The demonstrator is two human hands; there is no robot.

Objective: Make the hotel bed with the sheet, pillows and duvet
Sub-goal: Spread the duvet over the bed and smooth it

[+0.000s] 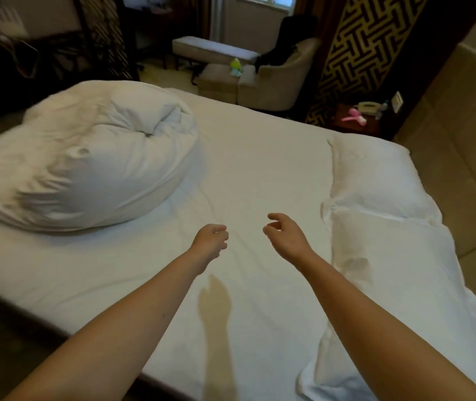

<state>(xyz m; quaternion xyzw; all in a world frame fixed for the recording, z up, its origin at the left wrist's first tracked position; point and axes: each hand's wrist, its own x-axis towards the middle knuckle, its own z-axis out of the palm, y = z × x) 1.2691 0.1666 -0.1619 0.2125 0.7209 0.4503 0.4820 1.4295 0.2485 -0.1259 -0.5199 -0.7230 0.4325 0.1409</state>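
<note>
A white sheet (254, 157) covers the bed and lies mostly flat with a few creases. The white duvet (95, 157) sits bunched in a big heap on the bed's left part. Two white pillows lie side by side along the right edge, the far pillow (375, 172) and the near pillow (398, 273). Both my arms reach out above the middle of the sheet. My left hand (210, 241) hangs with loosely curled fingers and holds nothing. My right hand (284, 234) is also empty, fingers relaxed and slightly bent, just left of the near pillow.
A padded headboard (462, 140) runs along the right. Beyond the bed's far side stand a beige armchair (277, 82) with dark clothing, an ottoman (219, 79) and a bench (213, 50). A nightstand (361, 117) with a phone and a pink item sits at the far right corner.
</note>
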